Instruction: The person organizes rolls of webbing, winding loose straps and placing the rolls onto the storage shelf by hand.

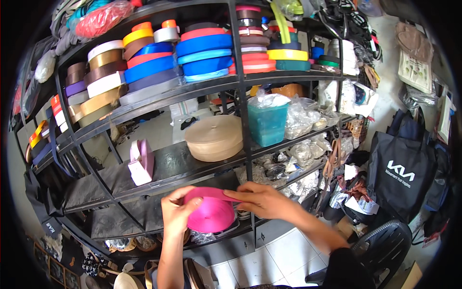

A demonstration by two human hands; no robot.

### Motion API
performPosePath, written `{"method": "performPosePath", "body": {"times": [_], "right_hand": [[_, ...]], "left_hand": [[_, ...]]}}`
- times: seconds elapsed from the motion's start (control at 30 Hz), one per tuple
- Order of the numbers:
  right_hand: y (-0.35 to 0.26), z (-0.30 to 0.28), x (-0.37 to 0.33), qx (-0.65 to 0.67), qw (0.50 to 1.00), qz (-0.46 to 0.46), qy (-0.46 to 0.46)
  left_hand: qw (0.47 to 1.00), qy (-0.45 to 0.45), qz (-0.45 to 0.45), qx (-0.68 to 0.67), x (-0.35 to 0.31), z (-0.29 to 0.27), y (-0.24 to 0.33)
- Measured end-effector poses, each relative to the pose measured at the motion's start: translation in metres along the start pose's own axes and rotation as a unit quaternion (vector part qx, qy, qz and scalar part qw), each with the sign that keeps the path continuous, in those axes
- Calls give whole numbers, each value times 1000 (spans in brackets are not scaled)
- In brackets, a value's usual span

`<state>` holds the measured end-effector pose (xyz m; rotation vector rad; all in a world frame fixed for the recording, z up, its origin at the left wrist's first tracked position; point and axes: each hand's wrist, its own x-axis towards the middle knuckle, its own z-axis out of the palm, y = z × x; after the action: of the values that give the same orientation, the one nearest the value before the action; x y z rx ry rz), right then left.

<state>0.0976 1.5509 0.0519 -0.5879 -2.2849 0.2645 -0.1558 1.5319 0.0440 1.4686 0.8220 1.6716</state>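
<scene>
A roll of bright pink webbing (211,217) is held up in front of the shelves. My left hand (177,208) grips its left rim, thumb on the near side. With my right hand (257,200) I pinch the strap's loose end at the roll's upper right, fingers pressed together. Behind the roll, on the shelf, lies a large beige webbing roll (214,139). A small pale pink strap roll (141,164) stands to the left of it.
The black metal shelf rack (168,166) carries stacked coloured webbing rolls (202,50) on its upper level. A teal plastic bin (267,123) and clear bags (308,118) sit to the right. A black tote bag (402,168) hangs far right, above a black chair (385,250).
</scene>
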Motion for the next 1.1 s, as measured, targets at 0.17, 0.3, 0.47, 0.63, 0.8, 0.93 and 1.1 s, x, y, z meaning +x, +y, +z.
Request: {"method": "performPosePath", "body": {"times": [0.17,0.3,0.47,0.63,0.8,0.93,1.1], "right_hand": [[-17,27,-1,71,982,39,173],[-18,45,4,34,954,48,295],[-29,42,15,45,909,97,402],[-25,23,16,21,898,116,424],[-15,6,-3,55,898,113,422],[1,-10,-25,63,890,112,438],[48,-51,-57,20,891,107,441]], "left_hand": [[989,46,4,-144,15,29,-4],[985,63,34,-154,22,46,-12],[965,80,30,-248,23,77,-13],[957,60,4,-283,37,101,-13],[954,7,16,-298,43,127,-18],[918,43,-46,-391,49,180,-25],[902,56,-56,-425,66,267,-37]]}}
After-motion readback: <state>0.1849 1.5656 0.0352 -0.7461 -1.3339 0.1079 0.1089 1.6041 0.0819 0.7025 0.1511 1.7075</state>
